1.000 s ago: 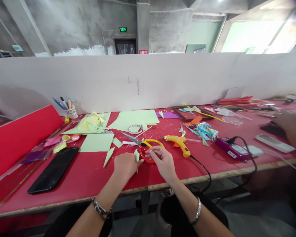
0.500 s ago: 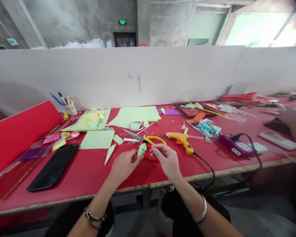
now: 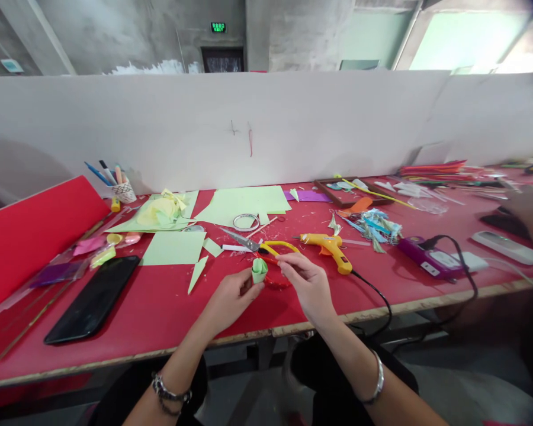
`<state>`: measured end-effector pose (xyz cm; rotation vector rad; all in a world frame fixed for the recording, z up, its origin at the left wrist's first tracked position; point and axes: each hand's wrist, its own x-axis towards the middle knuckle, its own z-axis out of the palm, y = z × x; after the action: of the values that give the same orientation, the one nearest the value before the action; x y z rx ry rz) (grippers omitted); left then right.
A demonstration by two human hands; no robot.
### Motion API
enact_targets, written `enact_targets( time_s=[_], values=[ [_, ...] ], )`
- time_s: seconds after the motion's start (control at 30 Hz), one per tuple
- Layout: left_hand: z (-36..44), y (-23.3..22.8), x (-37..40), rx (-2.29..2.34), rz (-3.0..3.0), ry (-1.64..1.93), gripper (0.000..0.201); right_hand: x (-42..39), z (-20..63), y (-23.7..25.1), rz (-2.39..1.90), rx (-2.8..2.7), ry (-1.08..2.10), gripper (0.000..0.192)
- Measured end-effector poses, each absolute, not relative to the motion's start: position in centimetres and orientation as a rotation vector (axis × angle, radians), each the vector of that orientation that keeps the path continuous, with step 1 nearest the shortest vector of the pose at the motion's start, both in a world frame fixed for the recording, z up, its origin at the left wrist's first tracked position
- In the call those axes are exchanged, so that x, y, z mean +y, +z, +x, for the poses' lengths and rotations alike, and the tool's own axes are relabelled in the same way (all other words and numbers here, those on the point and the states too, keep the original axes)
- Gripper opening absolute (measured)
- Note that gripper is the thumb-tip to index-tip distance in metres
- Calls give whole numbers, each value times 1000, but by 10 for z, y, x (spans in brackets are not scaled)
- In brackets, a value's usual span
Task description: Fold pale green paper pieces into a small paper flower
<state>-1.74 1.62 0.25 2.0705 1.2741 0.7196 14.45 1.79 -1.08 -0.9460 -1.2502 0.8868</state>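
Note:
Between the thumb and fingers of my left hand (image 3: 235,297) is a small roll of light green paper (image 3: 259,270), its coiled end tipped up. My right hand (image 3: 308,287) is just to the right, thumb and fingertips pinched together; whether anything is in them I cannot make out. Just behind the hands lie scissors (image 3: 282,245) with yellow and red handles, blades pointing left. A yellow glue gun (image 3: 331,248) lies right of the scissors. Left of the roll are a pointed green paper scrap (image 3: 198,275) and a green paper sheet (image 3: 173,248).
A black phone (image 3: 93,300) lies at the left, near a red board (image 3: 35,236). A roll of tape (image 3: 246,222) sits behind the scissors. To the right are blue tassels (image 3: 375,225) and a purple power strip (image 3: 430,259). Another person's hand (image 3: 530,207) is at the far right.
The green roll has turned so its coiled end faces me more. My right hand has shifted slightly right, away from the roll. The view has tilted down a little.

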Motion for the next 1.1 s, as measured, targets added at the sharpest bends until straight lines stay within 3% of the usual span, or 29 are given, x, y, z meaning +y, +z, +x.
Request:
enact_targets(
  time_s=[0.27,0.57,1.1],
  values=[
    [-14,-1,15,1218,2002,718,26,16,140,-10,-986,-1199,918,15],
    [-7,-2,13,1190,2011,724,28,12,144,-8,-916,-1389,646,8],
    [-9,1,12,1162,1974,754,28,11,142,-9,-916,-1426,694,15]
  ],
)
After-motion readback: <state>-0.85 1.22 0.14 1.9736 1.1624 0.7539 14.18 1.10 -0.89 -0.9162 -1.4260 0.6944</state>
